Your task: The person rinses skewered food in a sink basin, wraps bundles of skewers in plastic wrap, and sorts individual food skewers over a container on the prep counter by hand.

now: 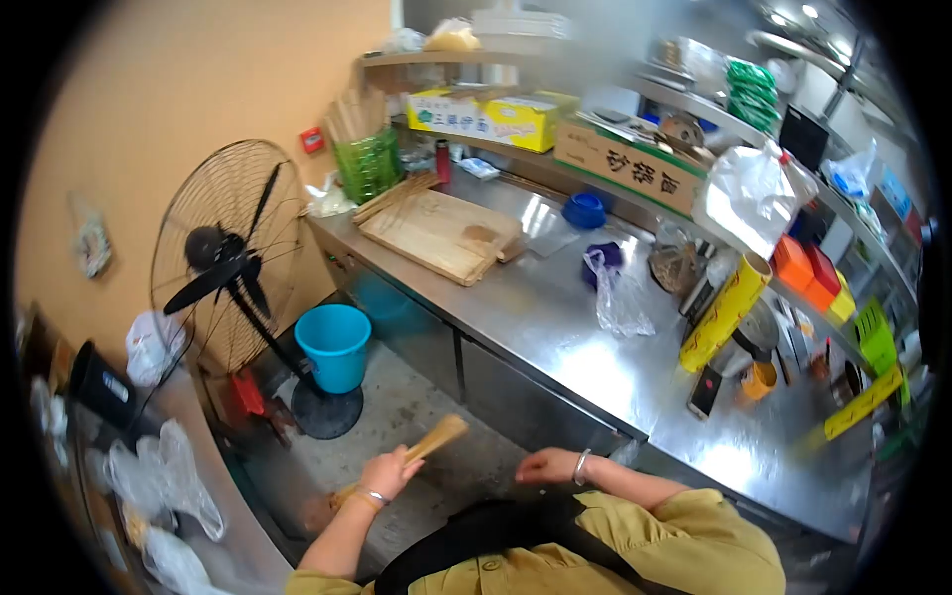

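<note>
My left hand (392,474) is closed round the middle of a bundle of bamboo skewers (438,436). The bundle slants over the floor, its pale end pointing up to the right and its other end reaching back past my wrist. My right hand (548,466) hangs in front of my body near the steel counter, apart from the bundle. Its fingers are loosely curled, and nothing shows in them; the palm side is hidden.
A steel counter (535,327) carries a wooden board (431,230), a yellow roll box (727,312) and a phone (705,392). On the floor stand a blue bucket (334,347) and a black fan (233,248). Plastic bags (164,476) lie on the left counter.
</note>
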Action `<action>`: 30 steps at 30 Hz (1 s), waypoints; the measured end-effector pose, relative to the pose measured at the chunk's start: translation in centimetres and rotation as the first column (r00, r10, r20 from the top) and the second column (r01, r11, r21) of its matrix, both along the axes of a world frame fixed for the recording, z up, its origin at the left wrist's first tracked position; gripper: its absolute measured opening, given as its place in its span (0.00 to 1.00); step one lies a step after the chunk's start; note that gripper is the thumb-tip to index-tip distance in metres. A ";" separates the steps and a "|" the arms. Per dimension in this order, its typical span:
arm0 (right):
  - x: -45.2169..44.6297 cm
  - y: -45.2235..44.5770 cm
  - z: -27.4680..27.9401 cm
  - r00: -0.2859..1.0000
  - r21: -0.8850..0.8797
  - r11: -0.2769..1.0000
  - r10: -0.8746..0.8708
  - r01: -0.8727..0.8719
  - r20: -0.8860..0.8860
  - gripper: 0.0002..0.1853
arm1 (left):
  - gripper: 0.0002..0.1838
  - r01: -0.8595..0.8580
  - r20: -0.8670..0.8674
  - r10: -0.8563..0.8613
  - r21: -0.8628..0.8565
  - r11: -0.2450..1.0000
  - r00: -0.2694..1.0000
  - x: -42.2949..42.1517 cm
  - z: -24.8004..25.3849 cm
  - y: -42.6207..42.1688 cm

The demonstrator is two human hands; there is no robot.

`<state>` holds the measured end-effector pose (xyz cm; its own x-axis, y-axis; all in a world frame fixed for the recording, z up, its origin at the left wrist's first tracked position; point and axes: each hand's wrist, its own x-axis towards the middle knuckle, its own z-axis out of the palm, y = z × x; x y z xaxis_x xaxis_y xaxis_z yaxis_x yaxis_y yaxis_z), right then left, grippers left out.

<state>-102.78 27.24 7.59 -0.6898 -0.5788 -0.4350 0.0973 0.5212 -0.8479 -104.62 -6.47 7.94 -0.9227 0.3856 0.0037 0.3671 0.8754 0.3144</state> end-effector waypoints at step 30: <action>-19.6 -14.9 -16.1 0.456 0.583 0.408 0.887 -0.703 -0.071 0.15 | 0.15 -0.832 0.460 0.694 0.268 0.486 0.554 4.2 -9.3 -5.1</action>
